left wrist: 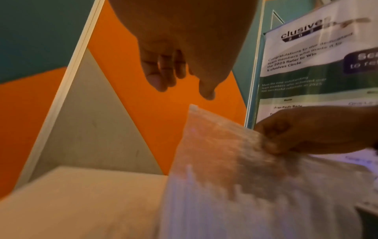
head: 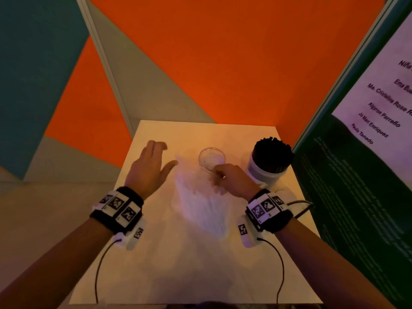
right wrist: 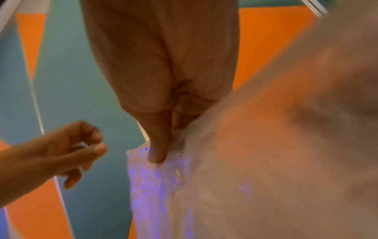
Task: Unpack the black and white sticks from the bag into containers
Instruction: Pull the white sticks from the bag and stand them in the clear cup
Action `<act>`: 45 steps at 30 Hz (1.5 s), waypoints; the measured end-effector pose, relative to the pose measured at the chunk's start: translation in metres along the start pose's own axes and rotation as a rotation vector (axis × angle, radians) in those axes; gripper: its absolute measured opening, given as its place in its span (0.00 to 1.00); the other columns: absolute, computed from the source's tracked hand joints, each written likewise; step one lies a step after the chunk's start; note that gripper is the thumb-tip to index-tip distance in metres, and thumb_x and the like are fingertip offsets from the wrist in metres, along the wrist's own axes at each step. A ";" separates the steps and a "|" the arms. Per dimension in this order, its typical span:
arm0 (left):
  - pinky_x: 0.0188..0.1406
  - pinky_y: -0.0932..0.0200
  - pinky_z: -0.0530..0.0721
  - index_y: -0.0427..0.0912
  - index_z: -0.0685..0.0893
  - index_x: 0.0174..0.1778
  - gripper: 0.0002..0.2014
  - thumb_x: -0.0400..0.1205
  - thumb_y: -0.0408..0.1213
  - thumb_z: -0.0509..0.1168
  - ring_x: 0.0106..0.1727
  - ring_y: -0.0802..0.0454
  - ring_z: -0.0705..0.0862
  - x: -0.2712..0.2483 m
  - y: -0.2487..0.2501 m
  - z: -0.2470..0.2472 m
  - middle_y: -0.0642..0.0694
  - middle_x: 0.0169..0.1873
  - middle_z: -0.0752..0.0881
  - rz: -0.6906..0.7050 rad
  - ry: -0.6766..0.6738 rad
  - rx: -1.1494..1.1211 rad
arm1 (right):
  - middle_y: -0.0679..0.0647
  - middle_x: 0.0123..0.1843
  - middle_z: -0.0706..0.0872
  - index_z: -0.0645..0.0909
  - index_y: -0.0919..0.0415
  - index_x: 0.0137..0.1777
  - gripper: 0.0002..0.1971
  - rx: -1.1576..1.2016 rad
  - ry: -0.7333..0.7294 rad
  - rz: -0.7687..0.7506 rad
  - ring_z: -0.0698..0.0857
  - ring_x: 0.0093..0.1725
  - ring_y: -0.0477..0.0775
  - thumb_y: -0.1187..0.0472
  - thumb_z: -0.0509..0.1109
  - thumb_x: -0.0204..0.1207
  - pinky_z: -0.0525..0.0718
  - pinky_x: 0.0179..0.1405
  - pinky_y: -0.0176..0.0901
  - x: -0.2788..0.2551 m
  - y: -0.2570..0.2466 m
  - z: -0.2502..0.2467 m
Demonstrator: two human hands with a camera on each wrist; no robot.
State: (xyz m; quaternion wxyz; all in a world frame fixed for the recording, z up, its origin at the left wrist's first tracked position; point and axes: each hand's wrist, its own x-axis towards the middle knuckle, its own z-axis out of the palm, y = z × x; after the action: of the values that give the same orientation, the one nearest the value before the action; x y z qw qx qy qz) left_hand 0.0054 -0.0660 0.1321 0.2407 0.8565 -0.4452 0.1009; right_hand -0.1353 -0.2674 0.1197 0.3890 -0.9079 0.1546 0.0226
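A clear zip bag (head: 196,186) of white sticks (head: 209,215) lies tilted in the middle of the table, its mouth toward the far side. My right hand (head: 225,177) pinches the bag's upper right edge; the left wrist view shows the right hand's fingers (left wrist: 272,145) gripping the bag's plastic (left wrist: 225,161). My left hand (head: 153,161) hovers just left of the bag's mouth, fingers relaxed, holding nothing. Behind the bag stands a small clear glass container (head: 211,149). A white jar (head: 265,175) packed with black sticks (head: 273,152) stands at the right.
The pale table (head: 156,264) ends close behind the containers against an orange wall (head: 223,74). A green panel with a poster (head: 367,108) stands right beside the white jar. Wrist-camera cables (head: 98,275) trail over the near part of the table.
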 end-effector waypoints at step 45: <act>0.43 0.71 0.80 0.48 0.83 0.64 0.13 0.83 0.35 0.65 0.47 0.49 0.83 -0.008 -0.010 0.125 0.44 0.51 0.78 -0.103 -0.744 -0.521 | 0.64 0.74 0.75 0.73 0.70 0.73 0.19 -0.172 -0.316 0.030 0.74 0.73 0.63 0.69 0.58 0.82 0.70 0.76 0.55 0.044 0.059 0.123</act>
State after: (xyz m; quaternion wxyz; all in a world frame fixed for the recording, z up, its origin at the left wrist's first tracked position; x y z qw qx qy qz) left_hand 0.0033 -0.1179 0.0182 0.2766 0.7663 -0.4688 -0.3413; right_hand -0.1009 -0.2295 -0.0142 0.3289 -0.9205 0.1028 0.1840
